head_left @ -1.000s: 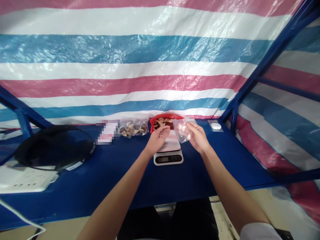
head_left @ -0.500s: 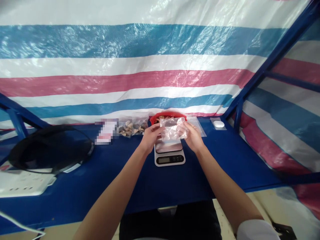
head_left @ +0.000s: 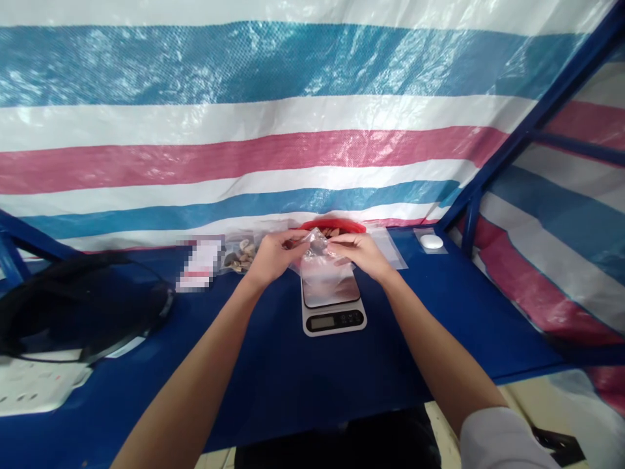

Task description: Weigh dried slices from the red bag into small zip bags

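Note:
A clear plastic bag (head_left: 317, 251) is stretched between my two hands, above a kitchen scale (head_left: 334, 319). My left hand (head_left: 276, 254) pinches the bag's left side, and my right hand (head_left: 361, 254) grips its right side. The bag looks creased and see-through; the scale's metal plate shows below it. Just behind my hands sits a red basin (head_left: 359, 227) with brownish pieces in it, partly covered by the bag and fingers. To the left of my left hand lies a clear bag of dried brown pieces (head_left: 239, 256).
A pixelated card or packet (head_left: 200, 264) lies left of the bagged pieces. Farther left are a black round item (head_left: 161, 306) and a white power strip (head_left: 43, 384). Flat clear bags (head_left: 390, 251) and a white rounded object (head_left: 431, 241) lie on the right. Striped sheeting hangs behind the blue table (head_left: 293, 378).
My hands have shifted on the bag, and its top edge is now bunched and pulled apart between my fingers. My left hand now covers part of the bagged pieces. The camera view has shifted slightly.

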{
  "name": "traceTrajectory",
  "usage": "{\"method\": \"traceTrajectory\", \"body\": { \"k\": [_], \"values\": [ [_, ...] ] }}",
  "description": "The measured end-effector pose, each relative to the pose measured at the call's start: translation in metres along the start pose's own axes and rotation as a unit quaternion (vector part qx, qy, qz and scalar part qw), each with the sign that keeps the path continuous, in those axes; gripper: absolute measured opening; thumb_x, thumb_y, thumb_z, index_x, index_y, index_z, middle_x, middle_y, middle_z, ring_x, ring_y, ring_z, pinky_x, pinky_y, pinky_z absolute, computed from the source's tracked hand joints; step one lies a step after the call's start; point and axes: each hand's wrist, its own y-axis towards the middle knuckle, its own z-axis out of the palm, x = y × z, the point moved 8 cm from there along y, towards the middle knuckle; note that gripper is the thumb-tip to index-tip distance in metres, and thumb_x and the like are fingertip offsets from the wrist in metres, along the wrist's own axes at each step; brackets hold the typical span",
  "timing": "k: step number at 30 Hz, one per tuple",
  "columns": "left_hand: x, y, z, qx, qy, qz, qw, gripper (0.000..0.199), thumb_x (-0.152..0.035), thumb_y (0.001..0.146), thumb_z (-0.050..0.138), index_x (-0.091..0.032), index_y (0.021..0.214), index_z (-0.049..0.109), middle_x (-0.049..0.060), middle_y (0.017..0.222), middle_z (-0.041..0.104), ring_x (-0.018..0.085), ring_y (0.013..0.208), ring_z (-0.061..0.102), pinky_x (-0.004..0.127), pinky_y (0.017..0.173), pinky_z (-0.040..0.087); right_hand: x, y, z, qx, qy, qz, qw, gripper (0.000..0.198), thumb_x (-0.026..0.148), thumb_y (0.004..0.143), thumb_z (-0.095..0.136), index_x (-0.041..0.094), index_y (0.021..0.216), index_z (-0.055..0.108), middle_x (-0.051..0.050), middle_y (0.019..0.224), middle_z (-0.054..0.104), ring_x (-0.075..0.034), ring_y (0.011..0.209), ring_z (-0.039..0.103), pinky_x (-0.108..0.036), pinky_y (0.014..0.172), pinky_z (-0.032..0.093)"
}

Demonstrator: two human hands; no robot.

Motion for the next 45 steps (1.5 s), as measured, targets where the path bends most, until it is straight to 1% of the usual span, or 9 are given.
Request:
{"method": "traceTrajectory", "body": {
  "k": [5, 11, 16, 19, 24, 28, 32, 42, 45],
  "values": [
    [0.016, 0.002, -0.009, -0.022, -0.075, -0.053, 0.996, 0.052, -0.051, 0.072, 0.083, -0.018, 0.112, 0.078, 0.009, 0.107, 0.078, 0.026, 0.093, 0.071, 0.036, 0.087, 0.055, -0.021, 0.014, 0.004, -0.012, 0.034, 0.01, 0.999, 0.033, 0.048, 0.07, 0.085, 0.024, 0.092, 0.083, -0.004, 0.085, 0.079, -0.022, 0.077, 0.075, -0.036, 0.067, 0.066],
    [0.037, 0.004, 0.003, 0.033, -0.176, -0.131, 0.975, 0.06, -0.054, 0.076, 0.08, -0.015, 0.121, 0.074, 0.009, 0.096, 0.078, 0.024, 0.082, 0.071, 0.036, 0.077, 0.057, -0.036, 0.018, -0.007, -0.051, 0.038, 0.01, 0.998, 0.037, 0.05, 0.073, 0.083, 0.022, 0.096, 0.082, -0.005, 0.087, 0.08, -0.025, 0.085, 0.076, -0.039, 0.073, 0.066],
    [0.045, 0.017, 0.003, 0.004, -0.187, -0.124, 0.975, 0.054, -0.046, 0.071, 0.086, -0.013, 0.112, 0.076, 0.006, 0.084, 0.076, 0.018, 0.07, 0.067, 0.029, 0.067, 0.053, -0.035, 0.022, -0.01, -0.021, 0.019, 0.054, 0.998, 0.036, 0.051, 0.073, 0.082, 0.023, 0.096, 0.082, -0.006, 0.092, 0.08, -0.024, 0.088, 0.076, -0.033, 0.069, 0.065],
    [0.044, 0.023, 0.006, 0.037, -0.163, -0.111, 0.98, 0.045, -0.045, 0.072, 0.085, -0.014, 0.104, 0.077, 0.005, 0.075, 0.074, 0.017, 0.064, 0.065, 0.028, 0.061, 0.051, -0.026, 0.028, -0.01, -0.018, 0.033, 0.079, 0.996, 0.036, 0.052, 0.078, 0.079, 0.021, 0.095, 0.08, -0.007, 0.093, 0.08, -0.023, 0.086, 0.077, -0.028, 0.063, 0.064],
    [0.036, 0.024, 0.013, 0.116, -0.134, -0.085, 0.981, 0.038, -0.043, 0.075, 0.083, -0.017, 0.101, 0.078, 0.006, 0.08, 0.076, 0.019, 0.066, 0.067, 0.029, 0.061, 0.053, -0.007, 0.037, -0.01, -0.022, 0.007, 0.037, 0.999, 0.034, 0.046, 0.077, 0.081, 0.022, 0.101, 0.079, -0.005, 0.098, 0.079, -0.019, 0.078, 0.076, -0.027, 0.063, 0.064],
    [0.033, 0.023, 0.017, 0.132, -0.107, -0.071, 0.983, 0.034, -0.042, 0.076, 0.082, -0.019, 0.1, 0.078, 0.007, 0.086, 0.077, 0.02, 0.072, 0.069, 0.03, 0.066, 0.055, 0.0, 0.034, -0.003, 0.058, -0.062, 0.009, 0.996, 0.033, 0.045, 0.08, 0.078, 0.022, 0.104, 0.079, -0.004, 0.096, 0.078, -0.015, 0.07, 0.072, -0.026, 0.061, 0.062],
    [0.032, 0.024, 0.018, 0.105, -0.081, -0.05, 0.99, 0.035, -0.042, 0.076, 0.081, -0.017, 0.1, 0.078, 0.008, 0.089, 0.077, 0.021, 0.074, 0.069, 0.031, 0.065, 0.055, 0.006, 0.032, -0.004, 0.107, -0.128, -0.006, 0.986, 0.027, 0.042, 0.084, 0.075, 0.019, 0.096, 0.08, -0.003, 0.085, 0.077, -0.013, 0.061, 0.068, -0.023, 0.055, 0.056],
    [-0.019, 0.018, 0.002, -0.084, 0.133, 0.114, 0.981, 0.02, -0.039, 0.085, 0.071, -0.022, 0.092, 0.078, 0.007, 0.099, 0.075, 0.023, 0.091, 0.068, 0.035, 0.092, 0.052, 0.019, 0.033, -0.025, 0.061, -0.189, -0.053, 0.979, 0.025, 0.044, 0.085, 0.073, 0.021, 0.088, 0.082, -0.004, 0.083, 0.078, -0.02, 0.072, 0.072, -0.03, 0.066, 0.057],
    [-0.027, 0.016, 0.004, -0.103, 0.147, 0.117, 0.977, 0.018, -0.038, 0.084, 0.07, -0.022, 0.089, 0.079, 0.007, 0.097, 0.076, 0.024, 0.09, 0.068, 0.034, 0.09, 0.052, 0.022, 0.032, -0.027, 0.052, -0.209, -0.07, 0.974, 0.024, 0.043, 0.086, 0.072, 0.022, 0.087, 0.082, -0.004, 0.081, 0.078, -0.021, 0.073, 0.072, -0.031, 0.067, 0.057]
  ]
}}
